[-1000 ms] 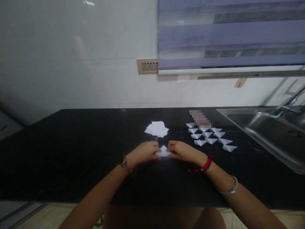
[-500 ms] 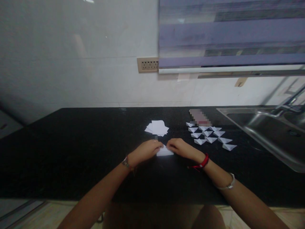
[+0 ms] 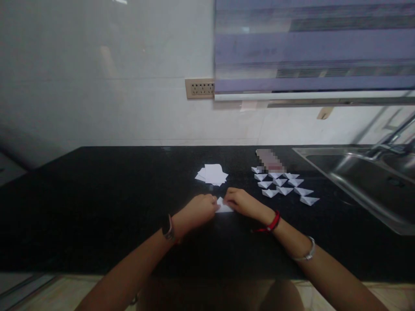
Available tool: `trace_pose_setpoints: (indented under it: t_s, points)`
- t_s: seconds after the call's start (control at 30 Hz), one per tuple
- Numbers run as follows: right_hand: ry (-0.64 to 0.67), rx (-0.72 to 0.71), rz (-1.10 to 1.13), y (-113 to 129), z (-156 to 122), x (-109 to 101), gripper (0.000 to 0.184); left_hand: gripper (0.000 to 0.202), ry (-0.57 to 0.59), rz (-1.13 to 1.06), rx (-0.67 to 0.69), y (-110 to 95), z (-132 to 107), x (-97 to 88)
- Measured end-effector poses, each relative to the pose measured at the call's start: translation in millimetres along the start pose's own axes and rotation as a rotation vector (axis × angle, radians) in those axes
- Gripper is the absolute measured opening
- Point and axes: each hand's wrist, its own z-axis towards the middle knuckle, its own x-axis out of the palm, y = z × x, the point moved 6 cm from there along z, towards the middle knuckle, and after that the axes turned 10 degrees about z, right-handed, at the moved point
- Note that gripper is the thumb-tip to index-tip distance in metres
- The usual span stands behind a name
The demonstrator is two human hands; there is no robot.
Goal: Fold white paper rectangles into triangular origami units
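A small folded piece of white paper (image 3: 223,207) lies on the black countertop (image 3: 97,207), between my two hands. My left hand (image 3: 201,209) has its fingers closed at the paper's left end, covering that corner. On the right side, my right hand (image 3: 241,200) pinches the paper with curled fingers from above. The paper's peak and lower edge show between them. Just beyond the hands rests a loose stack of white paper sheets (image 3: 214,173). To the right, several folded white paper pieces (image 3: 284,190) with pointed ends are set out in rough rows.
A phone-like flat object (image 3: 270,160), partly blurred out, lies behind the folded pieces. The steel sink (image 3: 359,181) with its faucet (image 3: 389,144) takes up the right side. A tiled wall (image 3: 129,112) with a socket panel (image 3: 200,89) and a purple blind (image 3: 308,47) rises behind.
My left hand has turned and slid slightly down along the paper's left side. The right hand has shifted a little left over the paper, and the view has moved slightly.
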Motion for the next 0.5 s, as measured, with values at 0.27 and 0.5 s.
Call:
trace_pose_setpoints:
  t_s: [0.27, 0.5]
  points:
    - [0.201, -0.143, -0.026, 7, -8, -2, 0.029, 0.021, 0.039, -0.08, 0.033, 1, -5, -7.0]
    - [0.203, -0.136, -0.085, 7, -10, -1, 0.03, 0.024, 0.013, -0.158, 0.055, 4, -4, -6.8]
